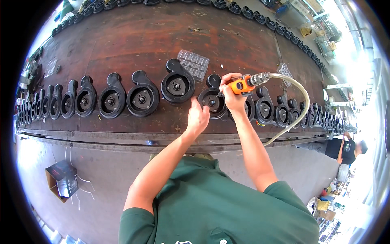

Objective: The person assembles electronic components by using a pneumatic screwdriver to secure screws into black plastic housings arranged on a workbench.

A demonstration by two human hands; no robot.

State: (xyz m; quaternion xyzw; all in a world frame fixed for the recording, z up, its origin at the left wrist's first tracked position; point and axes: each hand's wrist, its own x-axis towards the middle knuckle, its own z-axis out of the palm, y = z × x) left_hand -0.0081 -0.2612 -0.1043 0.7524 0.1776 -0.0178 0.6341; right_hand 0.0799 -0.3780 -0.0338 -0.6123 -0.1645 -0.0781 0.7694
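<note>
My right hand (232, 99) grips an orange air screwdriver (241, 86) with a metal fitting and a clear hose (305, 94) at its right end. The tool's left end is over the right edge of a round black housing (208, 99) with a short stem and a metal plate inside. My left hand (198, 117) lies at that housing's left side, fingers stretched and apart, holding nothing. Just beyond its fingertips another black housing (174, 96), with a shaft in its middle, sits farther from the table edge than its neighbours. Whether the fingertips touch either one, I cannot tell.
Similar black housings (141, 99) stand in a long row along the near edge of the brown table (134, 44); another row curves along the far edge. A clear plastic blister tray (194, 64) lies behind the housings. An open carton (62, 181) is on the floor; a person (346, 150) is at far right.
</note>
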